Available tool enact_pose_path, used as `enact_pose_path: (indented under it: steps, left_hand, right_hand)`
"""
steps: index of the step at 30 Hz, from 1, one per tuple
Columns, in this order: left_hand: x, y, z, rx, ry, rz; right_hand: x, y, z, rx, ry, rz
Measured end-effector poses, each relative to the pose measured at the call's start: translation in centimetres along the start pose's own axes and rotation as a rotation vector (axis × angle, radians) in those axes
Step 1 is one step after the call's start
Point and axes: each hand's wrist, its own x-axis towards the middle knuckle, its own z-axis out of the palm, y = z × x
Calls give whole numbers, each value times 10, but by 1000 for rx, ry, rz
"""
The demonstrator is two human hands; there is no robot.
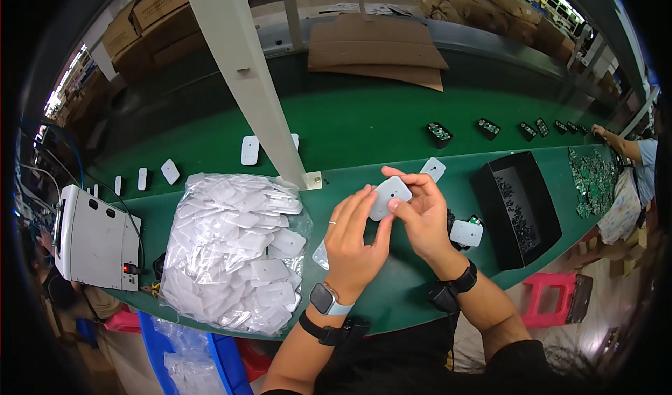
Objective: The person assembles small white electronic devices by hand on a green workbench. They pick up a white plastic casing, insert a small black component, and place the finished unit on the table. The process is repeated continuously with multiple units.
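Observation:
Both of my hands hold one white rounded plastic cover above the green bench. My left hand grips its left edge with bent fingers. My right hand has the thumb on its face and fingers behind the far edge. Another white cover lies just beyond my right hand. Close to my right wrist, a white cover rests beside a small green circuit board. To the left of my left hand, a large clear plastic bag is heaped with similar white covers.
A black bin of small dark parts stands at right, near piled green circuit boards. Black-cased boards and white covers line the green belt. A white post rises ahead. Another person's arm reaches in at far right.

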Motion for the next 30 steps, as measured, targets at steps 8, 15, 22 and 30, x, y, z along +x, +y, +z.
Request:
enact_pose_path:
  steps: [8, 15, 22, 30]
  left_hand:
    - [-1, 1, -3, 32, -43, -39]
    - [-4, -1, 1, 9, -73, -51]
    - [-7, 2, 4, -78, -57, -109]
    - [-9, 0, 6, -165, -47, -154]
  right_hand:
    - [-3, 3, -2, -12, -43, -66]
    - [-9, 5, 0, 9, -60, -56]
    - [-9, 3, -3, -25, -94, -132]
    - [-10, -1, -5, -30, -85, -162]
